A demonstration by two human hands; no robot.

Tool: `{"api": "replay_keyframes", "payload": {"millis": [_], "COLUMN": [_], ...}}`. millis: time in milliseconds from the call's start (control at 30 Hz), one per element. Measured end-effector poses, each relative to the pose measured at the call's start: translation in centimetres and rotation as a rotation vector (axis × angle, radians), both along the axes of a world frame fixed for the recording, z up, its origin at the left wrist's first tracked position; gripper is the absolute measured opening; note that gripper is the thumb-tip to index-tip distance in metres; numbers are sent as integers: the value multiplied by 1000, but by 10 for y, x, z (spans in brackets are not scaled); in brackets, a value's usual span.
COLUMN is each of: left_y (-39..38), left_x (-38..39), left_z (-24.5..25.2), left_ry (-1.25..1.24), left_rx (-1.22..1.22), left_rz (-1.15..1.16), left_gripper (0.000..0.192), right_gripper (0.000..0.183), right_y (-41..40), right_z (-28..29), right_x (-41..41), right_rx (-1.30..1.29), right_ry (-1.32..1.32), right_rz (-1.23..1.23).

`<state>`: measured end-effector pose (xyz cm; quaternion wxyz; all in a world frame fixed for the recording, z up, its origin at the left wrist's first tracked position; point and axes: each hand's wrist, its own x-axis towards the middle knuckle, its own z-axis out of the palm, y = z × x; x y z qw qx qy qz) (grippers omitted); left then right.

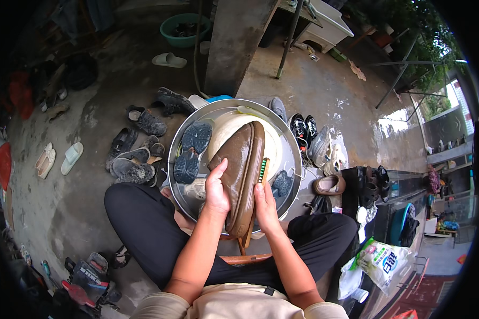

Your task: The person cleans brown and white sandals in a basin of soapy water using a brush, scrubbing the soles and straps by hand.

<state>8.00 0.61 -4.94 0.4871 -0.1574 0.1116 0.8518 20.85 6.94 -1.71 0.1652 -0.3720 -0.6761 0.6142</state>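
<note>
My left hand [216, 189] grips a wet brown leather-look slipper [235, 167] by its side, tilted with the toe end away from me. In my right hand [265, 205] is a wooden scrubbing brush [266, 169] with green and white bristles, held along the slipper's right edge. Both hands are above a round metal basin [223, 104], between my knees. Inside it, a cream round object [223, 123] lies partly hidden under the slipper. Dark blue-grey shoes [196, 135] rest at the basin's left, soles up, and another dark shoe [282, 183] is at its right.
Worn dark shoes [145, 119] crowd the floor left of the basin; sneakers [319, 145] and a brown shoe [329, 184] stand right. A concrete pillar [235, 48] rises beyond. A printed plastic bag [383, 259] lies on the dark ledge at right. The floor [271, 71] is wet in places.
</note>
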Motion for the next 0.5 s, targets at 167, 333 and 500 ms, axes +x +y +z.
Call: {"api": "replay_keyframes", "payload": {"millis": [167,333,500], "left_y": [-6,-2,9], "left_x": [-10,-10,13], "left_z": [11,10,-14], "left_ry": [-14,96,143], "left_rx": [117,76,-60], "left_rz": [-33,80,50], "left_gripper": [47,59,54], "right_gripper": [52,65,55], "right_y": [-2,-30,-5], "right_z": [16,49,35], "right_x": [15,25,-25], "right_rx": [-74,849,1037], "right_ry": [-123,-215,-395], "right_rz": [-77,213,321]}}
